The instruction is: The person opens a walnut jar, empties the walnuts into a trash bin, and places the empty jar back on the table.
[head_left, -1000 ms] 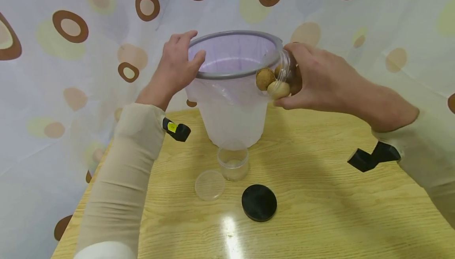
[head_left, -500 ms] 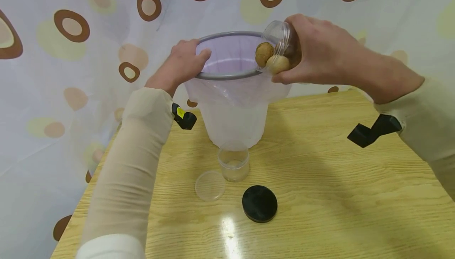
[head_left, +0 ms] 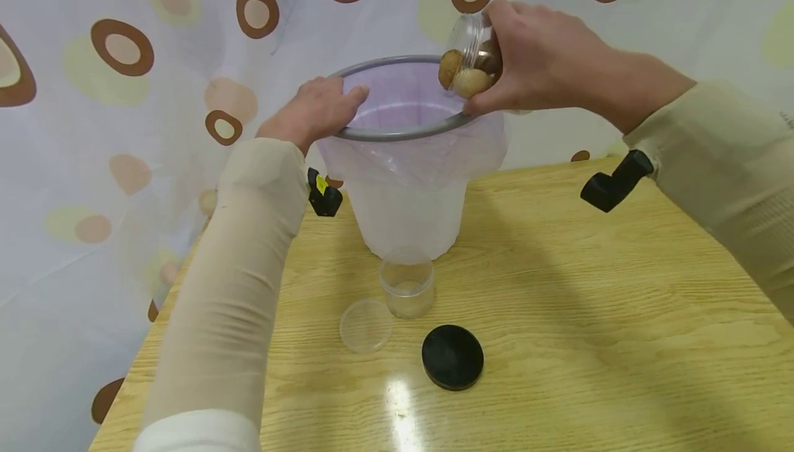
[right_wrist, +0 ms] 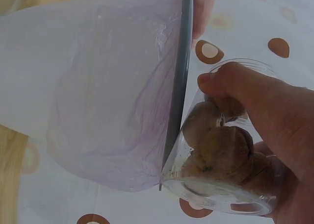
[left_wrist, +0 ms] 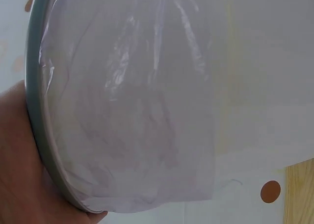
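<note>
A white trash bin (head_left: 409, 214) stands at the back of the table, lined with a thin pale purple bag (head_left: 422, 156) under a grey rim ring (head_left: 403, 133). My left hand (head_left: 313, 111) grips the rim at its left side, the thumb lying over the edge; in the left wrist view its fingers are partly hidden behind the ring. With my right hand (head_left: 546, 59) I hold a clear jar (head_left: 469, 30) tilted sideways above the bin's right rim, mouth to the left. Brown walnuts (right_wrist: 221, 150) fill part of it, several gathered near the mouth.
In front of the bin stands a clear open tub (head_left: 406, 290), with a clear round lid (head_left: 366, 326) to its left. A black lid (head_left: 452, 357) lies nearer on the wooden table (head_left: 589, 314). A patterned curtain (head_left: 384, 25) hangs behind.
My right hand has raised the jar from beside the bin's right side to above its rim and slightly left. My left hand has settled onto the left rim.
</note>
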A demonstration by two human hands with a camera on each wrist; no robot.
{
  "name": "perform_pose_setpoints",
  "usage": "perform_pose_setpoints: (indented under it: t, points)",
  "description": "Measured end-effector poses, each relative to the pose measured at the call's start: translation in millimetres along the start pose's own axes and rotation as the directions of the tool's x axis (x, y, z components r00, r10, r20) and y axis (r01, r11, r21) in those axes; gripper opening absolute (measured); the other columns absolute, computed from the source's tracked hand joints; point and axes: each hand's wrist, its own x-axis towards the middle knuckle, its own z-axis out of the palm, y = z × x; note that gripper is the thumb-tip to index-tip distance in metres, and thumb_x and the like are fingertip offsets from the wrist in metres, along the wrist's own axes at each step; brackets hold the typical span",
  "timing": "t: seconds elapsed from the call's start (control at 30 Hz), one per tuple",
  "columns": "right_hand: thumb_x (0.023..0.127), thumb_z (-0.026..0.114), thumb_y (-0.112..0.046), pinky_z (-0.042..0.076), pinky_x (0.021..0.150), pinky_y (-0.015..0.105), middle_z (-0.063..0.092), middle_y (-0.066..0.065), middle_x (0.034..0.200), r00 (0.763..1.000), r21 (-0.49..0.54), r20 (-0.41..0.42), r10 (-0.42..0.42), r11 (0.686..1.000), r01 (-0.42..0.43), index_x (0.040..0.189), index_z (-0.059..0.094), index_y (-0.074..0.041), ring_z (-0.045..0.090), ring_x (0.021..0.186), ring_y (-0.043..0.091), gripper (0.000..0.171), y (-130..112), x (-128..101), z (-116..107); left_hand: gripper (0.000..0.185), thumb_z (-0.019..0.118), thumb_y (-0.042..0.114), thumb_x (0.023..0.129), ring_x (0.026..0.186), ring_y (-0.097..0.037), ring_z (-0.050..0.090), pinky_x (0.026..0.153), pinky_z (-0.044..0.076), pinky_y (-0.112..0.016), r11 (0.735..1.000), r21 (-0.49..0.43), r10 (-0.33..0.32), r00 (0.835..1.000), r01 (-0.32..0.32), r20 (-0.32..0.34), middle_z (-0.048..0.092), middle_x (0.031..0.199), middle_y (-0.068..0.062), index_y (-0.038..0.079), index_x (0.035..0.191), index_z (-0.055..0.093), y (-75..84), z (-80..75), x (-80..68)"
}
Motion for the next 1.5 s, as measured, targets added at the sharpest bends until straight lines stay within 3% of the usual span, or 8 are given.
perform_pose_setpoints:
  t: [0.13, 0.23, 0.4, 0.6, 0.9, 1.07, 1.3, 1.5]
  points:
    - [0.079, 0.074, -0.052, 0.049, 0.083, 0.056, 0.05, 0.025, 0.121, 1.0, -0.04, 0.015, -0.004, 0.999, 0.005, 0.138, 0.034, 0.008, 0.054, 0.101, 0.038, 0.093, 3, 9, -1, 0.073, 0.018, 0.051, 0.103, 0.145, -0.031, 0.027, 0.123, 0.02, -0.043, 1.0, -0.006, 0.009, 1.0, -0.009, -0.023, 0.027, 0.16, -0.018, -0.001, 0.154, 0.026, -0.4, 3.9, 0.9]
    - [0.08, 0.074, -0.05, 0.049, 0.087, 0.059, 0.049, 0.027, 0.124, 1.0, -0.067, 0.017, -0.012, 0.998, 0.014, 0.141, 0.031, 0.009, 0.053, 0.104, 0.041, 0.095, 6, 14, -2, 0.07, 0.014, 0.046, 0.104, 0.14, -0.032, 0.03, 0.122, 0.02, -0.042, 0.998, 0.033, 0.053, 0.998, -0.052, -0.046, 0.036, 0.153, -0.019, -0.005, 0.146, 0.035, 0.4, 6.5, 1.2]
    - [0.079, 0.076, -0.047, 0.046, 0.085, 0.059, 0.05, 0.026, 0.118, 0.999, -0.116, 0.009, -0.03, 0.993, 0.031, 0.136, 0.035, 0.009, 0.052, 0.101, 0.042, 0.089, 9, 20, -2, 0.068, 0.01, 0.042, 0.105, 0.139, -0.034, 0.029, 0.123, 0.013, -0.041, 0.991, 0.095, 0.1, 0.994, -0.096, -0.04, 0.039, 0.149, -0.021, -0.008, 0.141, 0.037, 3.5, 8.2, 1.8]
    - [0.077, 0.079, -0.041, 0.045, 0.087, 0.057, 0.051, 0.021, 0.106, 0.993, -0.183, -0.024, -0.116, 0.977, 0.109, 0.123, 0.042, 0.008, 0.053, 0.096, 0.041, 0.078, 12, 24, 1, 0.072, 0.008, 0.044, 0.105, 0.145, -0.032, 0.024, 0.125, 0.009, -0.039, 0.992, 0.103, 0.077, 0.997, -0.075, -0.022, 0.031, 0.157, -0.019, -0.008, 0.15, 0.028, 6.5, 8.5, 1.3]
    - [0.076, 0.08, -0.04, 0.042, 0.094, 0.059, 0.051, 0.023, 0.107, 0.986, -0.242, -0.035, -0.161, 0.959, 0.148, 0.125, 0.042, 0.01, 0.052, 0.099, 0.042, 0.08, 11, 27, 3, 0.073, 0.007, 0.048, 0.104, 0.155, -0.028, 0.005, 0.126, 0.0, -0.036, 0.996, 0.074, 0.04, 0.999, -0.039, -0.018, 0.011, 0.167, -0.013, -0.002, 0.157, 0.014, 11.6, 8.4, 2.5]
    - [0.076, 0.079, -0.039, 0.039, 0.098, 0.06, 0.05, 0.025, 0.111, 0.983, -0.28, -0.028, -0.181, 0.945, 0.167, 0.128, 0.04, 0.009, 0.048, 0.106, 0.044, 0.081, 10, 29, 5, 0.073, 0.007, 0.047, 0.104, 0.156, -0.028, 0.001, 0.126, -0.001, -0.036, 0.996, 0.08, 0.039, 0.999, -0.037, -0.023, 0.009, 0.167, -0.014, -0.003, 0.157, 0.012, 11.6, 10.1, 3.8]
    - [0.078, 0.076, -0.034, 0.039, 0.096, 0.058, 0.05, 0.024, 0.108, 0.97, -0.349, -0.05, -0.24, 0.914, 0.208, 0.122, 0.042, 0.007, 0.048, 0.102, 0.042, 0.069, 7, 30, 6, 0.073, 0.008, 0.047, 0.104, 0.153, -0.03, 0.012, 0.126, 0.006, -0.038, 0.995, 0.088, 0.041, 0.998, -0.037, -0.046, 0.018, 0.165, -0.016, -0.004, 0.155, 0.021, 13.6, 12.0, 6.0]
    - [0.076, 0.081, -0.027, 0.039, 0.098, 0.058, 0.048, 0.025, 0.108, 0.96, -0.419, -0.042, -0.277, 0.877, 0.235, 0.122, 0.041, 0.008, 0.046, 0.104, 0.042, 0.07, 7, 31, 6, 0.072, 0.01, 0.048, 0.105, 0.154, -0.029, 0.008, 0.126, 0.005, -0.038, 0.997, 0.077, 0.034, 0.998, -0.031, -0.044, 0.014, 0.166, -0.015, -0.002, 0.156, 0.018, 14.5, 13.1, 5.8]
